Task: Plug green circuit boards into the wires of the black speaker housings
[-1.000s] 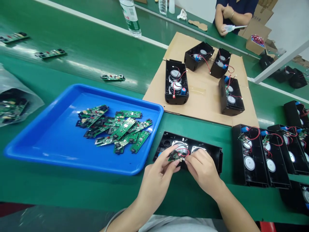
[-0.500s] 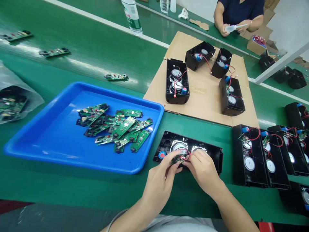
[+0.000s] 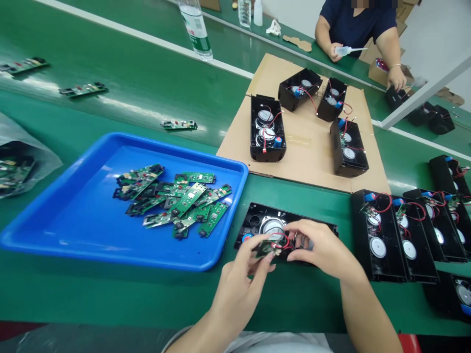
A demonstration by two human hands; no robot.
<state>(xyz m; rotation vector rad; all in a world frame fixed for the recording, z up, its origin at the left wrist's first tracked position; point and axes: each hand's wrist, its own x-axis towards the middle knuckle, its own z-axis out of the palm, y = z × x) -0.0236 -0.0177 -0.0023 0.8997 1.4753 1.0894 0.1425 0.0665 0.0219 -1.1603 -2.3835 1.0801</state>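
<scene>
A small green circuit board (image 3: 268,246) is pinched between the thumb and fingers of my left hand (image 3: 245,272). Red wires (image 3: 286,240) run from its right end. Beside these wires, my right hand (image 3: 320,247) has its thumb and fingers curved apart, with nothing visibly gripped. Both hands are over an open black speaker box (image 3: 253,220) lying on the green table. A round speaker (image 3: 272,226) shows inside it, and a blue cylindrical part (image 3: 247,237) peeks out by my left fingers. My right hand covers the box's right part.
Left of the box, a blue tray (image 3: 91,240) holds several circuit boards (image 3: 187,201). Several open speaker boxes (image 3: 379,235) stand at right, others on cardboard (image 3: 301,152). Single boards (image 3: 179,125) lie on the green surface behind. A bottle (image 3: 196,32) stands near a co-worker (image 3: 353,24) holding a dropper bottle.
My right hand has opened and moved slightly right, away from the wires. My left hand keeps the board. Across the table, the co-worker's one hand has reached toward the black boxes.
</scene>
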